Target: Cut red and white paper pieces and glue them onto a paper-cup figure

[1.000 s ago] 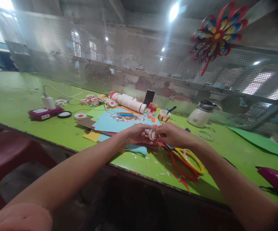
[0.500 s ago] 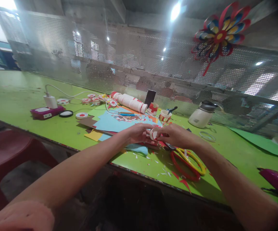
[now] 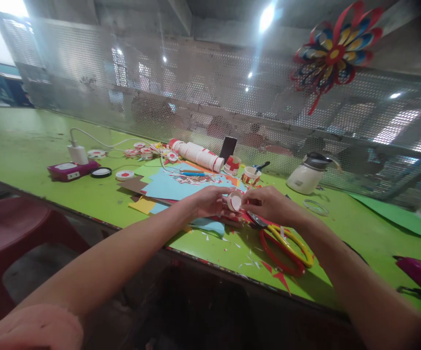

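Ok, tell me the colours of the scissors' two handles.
One yellow handle and one red handle; both show best in the head view.

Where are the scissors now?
Head view, right of centre: the scissors lie on the green table, below the right hand in the picture, beside red paper scraps.

Our green table, littered from front edge to back.
Toward its left, we saw a purple-sided box, then a black-rimmed disc and a red-and-white disc; more small discs clustered near the back edge. Coloured paper sheets overlapped across the middle. Between them and the front edge we had scattered paper scraps and large red-and-yellow-handled scissors. A white kettle stood upright near the back edge, a clear ring just beside it, and a green sheet lay farther right.
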`<state>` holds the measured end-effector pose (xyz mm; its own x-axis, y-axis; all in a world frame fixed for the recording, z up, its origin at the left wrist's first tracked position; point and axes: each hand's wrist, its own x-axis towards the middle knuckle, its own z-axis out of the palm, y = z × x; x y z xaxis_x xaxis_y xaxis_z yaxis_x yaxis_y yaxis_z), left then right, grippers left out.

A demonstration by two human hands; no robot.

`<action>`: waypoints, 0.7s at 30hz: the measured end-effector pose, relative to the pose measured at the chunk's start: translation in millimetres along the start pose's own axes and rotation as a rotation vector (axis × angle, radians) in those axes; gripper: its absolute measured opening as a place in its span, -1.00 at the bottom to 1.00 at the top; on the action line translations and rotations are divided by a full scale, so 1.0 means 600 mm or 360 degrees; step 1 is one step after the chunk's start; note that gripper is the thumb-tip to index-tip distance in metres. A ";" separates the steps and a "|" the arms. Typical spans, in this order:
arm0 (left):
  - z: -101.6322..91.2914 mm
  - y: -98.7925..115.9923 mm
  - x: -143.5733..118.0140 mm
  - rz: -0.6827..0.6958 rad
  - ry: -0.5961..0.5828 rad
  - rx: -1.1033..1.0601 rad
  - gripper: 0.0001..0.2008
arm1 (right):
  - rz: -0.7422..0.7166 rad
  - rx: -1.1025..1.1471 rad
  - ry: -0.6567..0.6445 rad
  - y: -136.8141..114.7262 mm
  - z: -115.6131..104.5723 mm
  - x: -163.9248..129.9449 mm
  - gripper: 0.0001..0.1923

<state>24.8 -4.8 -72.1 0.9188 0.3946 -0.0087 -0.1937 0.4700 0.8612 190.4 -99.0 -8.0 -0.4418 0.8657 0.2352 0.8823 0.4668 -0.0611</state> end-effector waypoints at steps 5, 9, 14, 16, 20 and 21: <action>0.001 0.001 -0.001 0.0012 -0.0038 0.0020 -0.77 | 0.0007 0.0036 0.0020 0.000 -0.017 -0.003 -0.81; 0.001 0.001 -0.001 -0.0027 -0.0042 0.0063 -0.77 | -0.0046 -0.0094 -0.0118 -0.008 -0.024 -0.001 -0.79; 0.002 0.002 -0.004 -0.0123 -0.0128 0.0086 -0.76 | -0.0122 -0.0291 -0.0237 -0.021 -0.023 0.003 -0.79; 0.003 0.003 -0.005 -0.0134 -0.0162 0.0097 -0.75 | -0.0173 -0.0349 -0.0265 -0.025 -0.023 0.002 -0.79; 0.006 0.004 -0.007 -0.0251 -0.0204 0.0127 -0.68 | -0.0286 -0.0507 -0.0333 -0.035 -0.024 -0.002 -0.77; 0.008 0.004 -0.007 -0.0285 -0.0202 0.0123 -0.67 | -0.0323 -0.0538 -0.0339 -0.038 -0.025 -0.003 -0.78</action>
<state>21.9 -9.1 -67.6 0.9730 0.2053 -0.1050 -0.0011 0.4596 0.8881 173.8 -113.9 7.2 -0.6041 0.7969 0.0024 0.7620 0.5768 0.2944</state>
